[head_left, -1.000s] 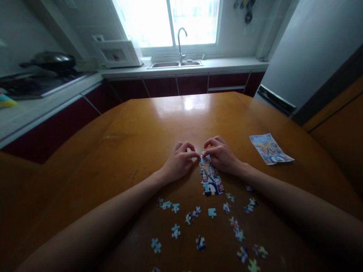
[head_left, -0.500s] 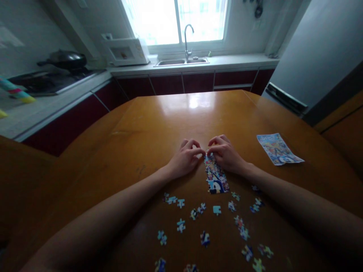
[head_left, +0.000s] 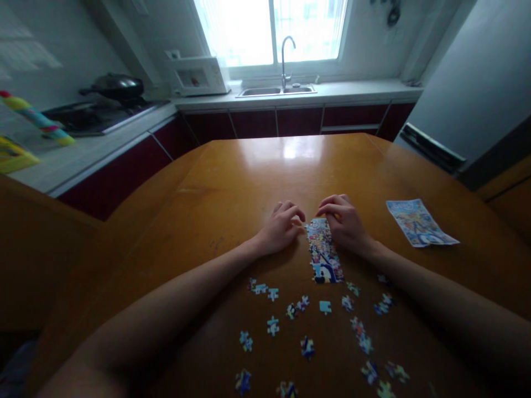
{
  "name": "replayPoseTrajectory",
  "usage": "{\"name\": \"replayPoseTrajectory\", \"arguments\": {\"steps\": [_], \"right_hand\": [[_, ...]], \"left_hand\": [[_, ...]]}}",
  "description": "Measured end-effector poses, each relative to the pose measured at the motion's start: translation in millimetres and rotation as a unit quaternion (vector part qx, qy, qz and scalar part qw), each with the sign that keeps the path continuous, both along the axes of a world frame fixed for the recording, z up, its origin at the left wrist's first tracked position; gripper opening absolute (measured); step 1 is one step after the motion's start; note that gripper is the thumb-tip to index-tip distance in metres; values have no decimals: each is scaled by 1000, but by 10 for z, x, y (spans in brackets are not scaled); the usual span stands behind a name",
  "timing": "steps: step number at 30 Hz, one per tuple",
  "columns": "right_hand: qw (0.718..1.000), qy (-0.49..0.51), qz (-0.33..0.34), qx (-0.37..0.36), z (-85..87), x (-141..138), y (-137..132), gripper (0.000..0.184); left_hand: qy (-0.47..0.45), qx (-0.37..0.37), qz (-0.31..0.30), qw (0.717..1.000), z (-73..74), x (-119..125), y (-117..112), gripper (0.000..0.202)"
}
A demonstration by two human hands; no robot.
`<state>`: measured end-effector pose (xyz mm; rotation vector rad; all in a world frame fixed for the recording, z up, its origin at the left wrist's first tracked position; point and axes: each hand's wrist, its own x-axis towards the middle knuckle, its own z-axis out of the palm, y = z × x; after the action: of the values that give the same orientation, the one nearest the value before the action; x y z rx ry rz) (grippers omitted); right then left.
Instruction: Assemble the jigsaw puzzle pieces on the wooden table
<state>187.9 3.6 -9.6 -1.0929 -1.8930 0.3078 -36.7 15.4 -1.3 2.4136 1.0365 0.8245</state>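
A narrow, partly joined jigsaw puzzle (head_left: 324, 249) lies flat on the wooden table, its knobbed left side showing. At its upper left corner is my left hand (head_left: 284, 226), fingers bent and a little apart, with nothing visible between them. My right hand (head_left: 343, 224) is closed round the upper right corner, index finger by the top edge and thumb against the right side; its other fingers are partly hidden. Nearer me, loose jigsaw pieces are scattered, among them a plain light-blue piece (head_left: 325, 307) and a dark blue piece (head_left: 307, 347).
A creased picture sheet (head_left: 421, 223) lies to the right on the table (head_left: 249, 182). Beyond the far edge are a counter with a sink (head_left: 260, 92), a white microwave (head_left: 199, 76) and a stove with a black pan (head_left: 118, 87). A grey fridge (head_left: 468, 83) stands at right.
My fingertips, close together at the puzzle's top edge before, have moved apart, so the top edge now shows. The whole view has shifted slightly, with things appearing further right.
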Motion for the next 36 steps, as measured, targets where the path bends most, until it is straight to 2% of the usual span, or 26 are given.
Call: {"name": "replayPoseTrajectory", "arguments": {"steps": [5, 12, 18, 23, 30, 33, 36], "right_hand": [[999, 26, -40, 0, -28, 33, 39, 29], [998, 23, -59, -6, -24, 29, 38, 25], [997, 25, -69, 3, 55, 43, 53, 21], [991, 60, -116, 9, 117, 134, 154, 20], [989, 63, -134, -1, 87, 188, 207, 17], [991, 60, -121, 7, 171, 131, 133, 17], [995, 43, -88, 24, 359, -9, -63, 15]], "left_hand": [[-82, -18, 62, 994, -2, -14, 62, 28], [-119, -27, 69, 990, -30, -19, 80, 27], [-142, -51, 90, 984, -27, -28, 98, 25], [-162, -69, 103, 979, -4, -39, 99, 26], [-172, -75, 106, 977, 11, -35, 96, 25], [-176, -78, 106, 976, 12, -38, 93, 25], [-179, -80, 107, 975, 5, -40, 97, 24]]}}
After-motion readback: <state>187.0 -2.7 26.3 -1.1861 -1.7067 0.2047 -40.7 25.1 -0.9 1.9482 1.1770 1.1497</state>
